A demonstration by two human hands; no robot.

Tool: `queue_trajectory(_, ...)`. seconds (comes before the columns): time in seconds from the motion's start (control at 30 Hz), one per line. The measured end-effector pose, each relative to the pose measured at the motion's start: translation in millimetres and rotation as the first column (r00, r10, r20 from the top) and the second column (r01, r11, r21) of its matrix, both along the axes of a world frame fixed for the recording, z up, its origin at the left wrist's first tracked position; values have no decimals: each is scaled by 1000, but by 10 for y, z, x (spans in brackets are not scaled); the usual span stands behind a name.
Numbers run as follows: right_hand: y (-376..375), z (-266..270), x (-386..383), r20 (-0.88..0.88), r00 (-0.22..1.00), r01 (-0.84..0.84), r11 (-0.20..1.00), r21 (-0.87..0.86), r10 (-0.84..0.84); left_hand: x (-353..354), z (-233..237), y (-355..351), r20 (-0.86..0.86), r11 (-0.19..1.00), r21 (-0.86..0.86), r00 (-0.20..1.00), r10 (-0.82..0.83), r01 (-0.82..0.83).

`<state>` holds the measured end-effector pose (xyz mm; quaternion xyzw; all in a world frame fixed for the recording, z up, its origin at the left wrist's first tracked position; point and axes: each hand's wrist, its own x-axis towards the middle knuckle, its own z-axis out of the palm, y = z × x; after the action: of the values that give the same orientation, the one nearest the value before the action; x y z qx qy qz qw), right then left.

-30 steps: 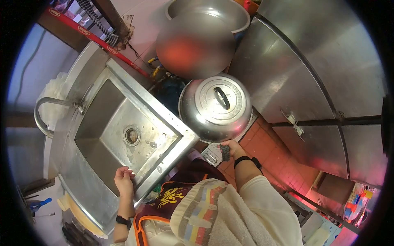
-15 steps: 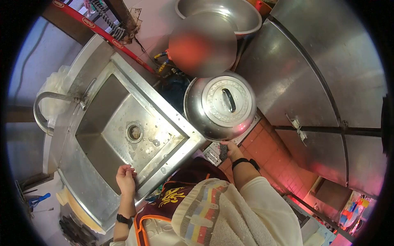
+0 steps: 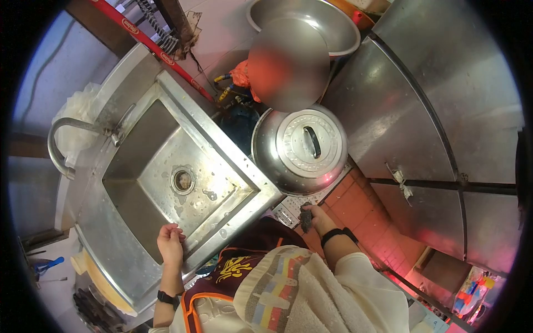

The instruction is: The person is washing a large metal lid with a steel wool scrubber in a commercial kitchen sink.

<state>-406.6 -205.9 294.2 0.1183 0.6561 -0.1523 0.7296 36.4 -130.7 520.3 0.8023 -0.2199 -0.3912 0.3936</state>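
My right hand [image 3: 320, 217] grips a dark grey scouring pad [image 3: 306, 218], which looks like steel wool. Just beyond that hand stands a large round metal pot with a domed lid [image 3: 297, 136] and a black handle on top. My left hand [image 3: 170, 242] is over the near edge of the stainless steel sink [image 3: 233, 213], its fingers curled in, with nothing visible in them. Inside the basin are water drops and a round drain [image 3: 182, 180].
A curved faucet [image 3: 78, 123] rises at the sink's left, by a pale plastic bag [image 3: 75, 130]. Behind the pot is a wide metal basin [image 3: 338, 28]; a blurred disc covers part of that area. Steel cabinet doors [image 3: 400, 105] stand on the right, above red floor tiles [image 3: 361, 213].
My right hand, with the scouring pad, has drawn down and right, a little away from the pot. My left hand stays nearly in place. The view has shifted slightly.
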Motion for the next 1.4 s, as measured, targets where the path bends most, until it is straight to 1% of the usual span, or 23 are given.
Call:
queue_trajectory(0.07, 97, 54, -159, 61, 997, -45, 998, -53, 48, 4, -3, 7, -8, 1000, -4, 1000, 8, -8)
queue_trajectory(0.1, -58, 591, -126, 79, 958, -271, 961, -53, 275, 8, -5, 6, -11, 1000, -6, 1000, 11, -11)
queue_trajectory(0.2, -206, 1100, -267, 105, 945, -239, 870, -431, 311, 24, -19, 18, -33, 1000, -23, 999, 19, -20)
queue_trajectory(0.43, -1125, 2475, 13, 48, 986, -67, 653, -755, 157, 4, 20, -18, -67, 1000, -16, 998, 11, -12)
queue_trajectory(0.5, -1289, 2724, 366, 14, 962, -148, 561, -814, 273, -20, 96, -54, -120, 1000, -18, 993, -4, 2)
queue_trajectory(0.57, -1364, 2786, 796, -39, 893, -224, 368, -902, 449, -124, 170, -139, -192, 977, -178, 970, -151, 117)
queue_trajectory(0.6, -1357, 2878, 1091, -285, 820, -410, 162, -898, 497, -190, 216, -188, -221, 952, -259, 949, -225, 166)
queue_trajectory(0.63, -1337, 2770, 1363, -263, 776, -339, 27, -941, 573, -248, 295, -256, -332, 924, -325, 891, -309, 200)
queue_trajectory(0.67, -1256, 2744, 1637, -393, 743, -333, -210, -919, 542, -361, 442, -355, -444, 919, -374, 845, -296, 126)
queue_trajectory(0.7, -1158, 2753, 1919, -418, 713, -273, -326, -905, 563, -494, 615, -462, -550, 910, -413, 784, -287, 44)
queue_trajectory(0.73, -1022, 2771, 2158, -416, 665, -228, -362, -904, 620, -564, 697, -517, -645, 897, -440, 710, -283, -42)
queue_trajectory(0.77, -951, 2879, 2284, -427, 534, -186, -391, -901, 730, -308, 432, -366, -744, 912, -409, 590, -314, -31)
queue_trajectory(0.8, -771, 2808, 2393, -489, 600, -146, -514, -845, 634, -279, 419, -370, -720, 944, -328, 656, -228, -32)
queue_trajectory(0.87, -782, 2811, 2402, -484, 629, -160, -508, -846, 608, -265, 392, -398, -637, 985, -161, 768, -62, -54)
queue_trajectory(0.93, -1120, 2788, 2180, -486, 637, -259, -428, -866, 598, -231, 354, -409, -702, 971, -173, 712, -5, -165)
queue_trajectory(1.0, -1448, 2639, 1839, -540, 727, -533, -148, -833, 425, -195, 300, -408, -767, 945, -174, 640, 46, -276)
queue_trajectory(1.03, -1656, 2488, 1592, -601, 765, -574, -181, -799, 231, -162, 283, -379, -772, 930, -175, 632, 75, -325)
queue_trajectory(1.07, -1864, 2500, 1308, -744, 658, -744, -47, -666, 121, -73, 159, -312, -764, 906, -178, 634, 120, -385)
queue_trajectory(1.1, -2086, 2186, 1025, -800, 597, -801, 105, -589, 60, -16, 90, -261, -773, 875, -169, 612, 168, -453)
queue_trajectory(1.13, -2217, 1977, 760, -872, 470, -875, 59, -481, -137, 20, 43, -236, -780, 840, -159, 588, 215, -519)
queue_trajectory(1.2, -2392, 1636, 296, -941, 280, -957, 17, -289, -191, 2, 82, -268, -774, 790, -118, 554, 306, -601)
queue_trajectory(1.27, -2402, 1444, 63, -977, 175, -984, 9, -177, -122, -79, 158, -315, -772, 750, -132, 541, 332, -648)
queue_trajectory(1.4, -2368, 1352, 11, -999, -21, -998, -61, 23, -38, 44, 8, -202, -778, 811, -159, 578, 248, -562)
